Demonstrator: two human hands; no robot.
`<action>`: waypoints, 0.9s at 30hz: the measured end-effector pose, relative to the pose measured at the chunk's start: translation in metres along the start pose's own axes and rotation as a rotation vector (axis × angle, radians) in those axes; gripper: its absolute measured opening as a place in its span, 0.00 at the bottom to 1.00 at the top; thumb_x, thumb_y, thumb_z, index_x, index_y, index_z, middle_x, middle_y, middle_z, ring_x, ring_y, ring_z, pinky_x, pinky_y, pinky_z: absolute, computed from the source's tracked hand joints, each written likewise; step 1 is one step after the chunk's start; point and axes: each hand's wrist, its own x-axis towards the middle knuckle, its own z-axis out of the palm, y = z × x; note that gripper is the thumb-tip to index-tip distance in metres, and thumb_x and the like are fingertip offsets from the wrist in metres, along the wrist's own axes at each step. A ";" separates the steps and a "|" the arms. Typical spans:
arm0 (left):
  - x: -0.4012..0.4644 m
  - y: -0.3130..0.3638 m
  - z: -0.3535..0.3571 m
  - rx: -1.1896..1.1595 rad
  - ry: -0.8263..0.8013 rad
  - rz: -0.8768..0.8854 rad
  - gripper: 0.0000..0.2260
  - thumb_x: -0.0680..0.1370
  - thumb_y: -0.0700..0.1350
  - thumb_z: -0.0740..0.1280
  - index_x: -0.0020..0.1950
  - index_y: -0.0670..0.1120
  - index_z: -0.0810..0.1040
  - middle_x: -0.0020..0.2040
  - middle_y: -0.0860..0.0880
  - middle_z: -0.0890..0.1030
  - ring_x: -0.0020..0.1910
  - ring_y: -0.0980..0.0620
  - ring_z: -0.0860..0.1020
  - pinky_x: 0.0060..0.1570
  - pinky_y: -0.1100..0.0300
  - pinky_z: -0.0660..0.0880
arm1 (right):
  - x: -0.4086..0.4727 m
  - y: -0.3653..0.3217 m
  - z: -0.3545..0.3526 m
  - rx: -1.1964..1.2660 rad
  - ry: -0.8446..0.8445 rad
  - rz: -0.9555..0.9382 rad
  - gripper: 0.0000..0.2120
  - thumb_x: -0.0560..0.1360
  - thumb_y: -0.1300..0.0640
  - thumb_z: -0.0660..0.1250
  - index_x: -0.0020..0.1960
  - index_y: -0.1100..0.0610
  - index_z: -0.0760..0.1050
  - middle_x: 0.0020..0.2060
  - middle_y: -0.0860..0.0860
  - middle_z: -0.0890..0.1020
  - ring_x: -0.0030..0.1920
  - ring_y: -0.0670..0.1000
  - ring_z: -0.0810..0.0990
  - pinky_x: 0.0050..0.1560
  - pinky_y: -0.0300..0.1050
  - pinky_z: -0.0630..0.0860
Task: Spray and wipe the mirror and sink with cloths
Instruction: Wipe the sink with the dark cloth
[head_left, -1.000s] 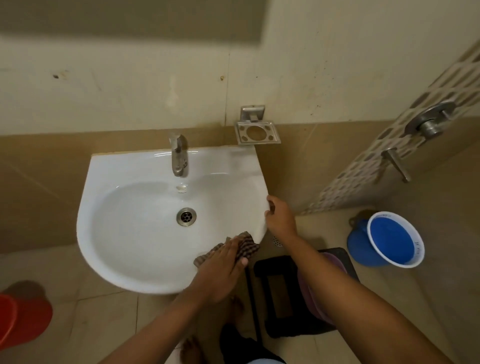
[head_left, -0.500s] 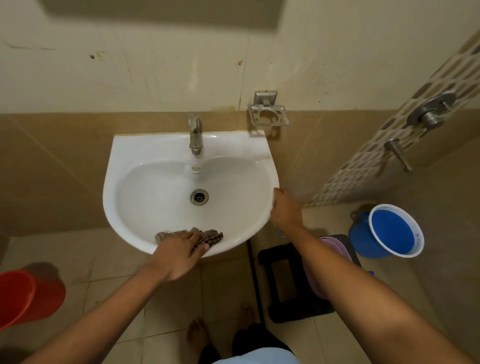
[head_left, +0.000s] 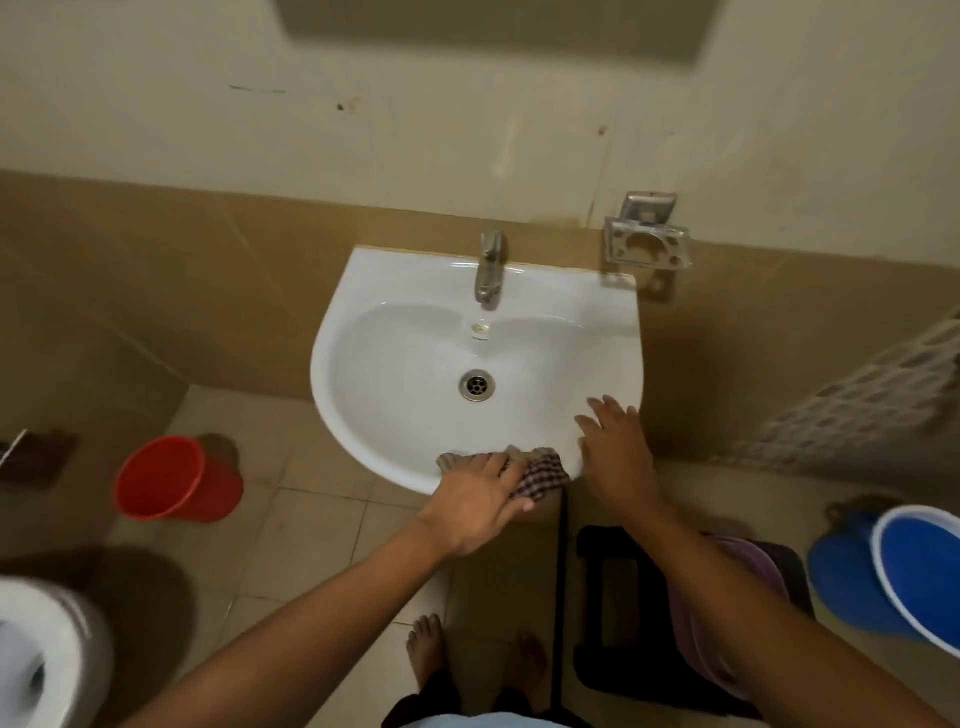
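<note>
Sink: one white wall-hung sink, fixed against the tan tile band, seen from above.
Cloth: one checked cloth lying on the sink's front rim, toward its right side.
Left hand: the left hand lies flat on the cloth, fingers fairly straight, pressing it to the rim.
Right hand: the right hand rests on the sink's front right edge just beside the cloth, fingers spread wide and holding nothing.
Fittings: one metal tap at the back centre, one drain in the bowl, one small overflow hole between them.
Wall: one metal soap holder mounted just right of the sink's back corner.
Buckets: two, one red bucket on the floor to the left, one blue bucket with a white rim to the right.
Floor: one black stool under the right forearm with something purple on it; one dark cord hanging down from below the sink; two bare feet at the bottom.
Left corner: one white toilet, partly in view.
Writing: none readable.
</note>
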 end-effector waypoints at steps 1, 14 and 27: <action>-0.004 -0.007 0.000 0.039 0.008 0.016 0.27 0.82 0.64 0.47 0.72 0.48 0.66 0.62 0.45 0.78 0.58 0.45 0.77 0.56 0.49 0.74 | -0.001 -0.006 0.002 0.021 -0.002 -0.037 0.17 0.81 0.59 0.61 0.69 0.59 0.74 0.74 0.59 0.69 0.76 0.59 0.63 0.77 0.58 0.53; -0.069 -0.127 -0.032 0.136 -0.013 -0.039 0.26 0.82 0.62 0.48 0.68 0.47 0.73 0.65 0.46 0.77 0.64 0.46 0.73 0.71 0.50 0.62 | -0.013 -0.055 0.016 0.215 0.037 -0.203 0.11 0.81 0.58 0.60 0.54 0.59 0.81 0.51 0.52 0.83 0.51 0.52 0.80 0.53 0.47 0.76; -0.012 -0.250 -0.059 0.231 -0.224 -0.153 0.30 0.83 0.61 0.48 0.81 0.46 0.54 0.81 0.44 0.51 0.80 0.46 0.44 0.78 0.49 0.36 | -0.001 -0.100 0.024 0.220 0.033 -0.009 0.07 0.78 0.61 0.67 0.53 0.60 0.83 0.51 0.54 0.84 0.50 0.55 0.82 0.50 0.50 0.78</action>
